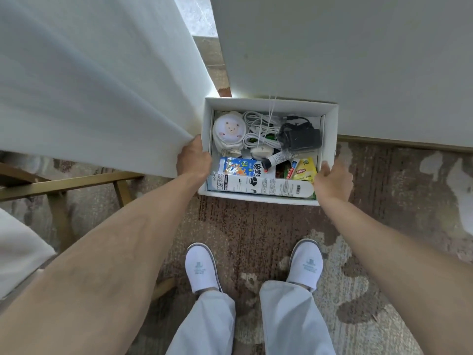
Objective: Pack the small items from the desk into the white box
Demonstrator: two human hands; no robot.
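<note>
The white box (330, 124) is down at floor level over the carpet, close to a white wall. My left hand (193, 158) grips its left wall and my right hand (332, 181) grips its right wall near the front corner. Inside lie a white pouch with a bear print (229, 129), coiled white cables (258, 129), a black power adapter (302, 137), a small tube (279, 158), a blue snack packet (239, 167), a yellow Lipton tea bag (304, 170) and a long white carton (258, 187) along the front.
A white curtain (89, 85) hangs at the left, touching my left hand. The white wall (358, 60) stands right behind the box. A gold-framed piece of furniture (64, 185) is at the left. My feet in white slippers (202, 267) stand on the patterned carpet (256, 226).
</note>
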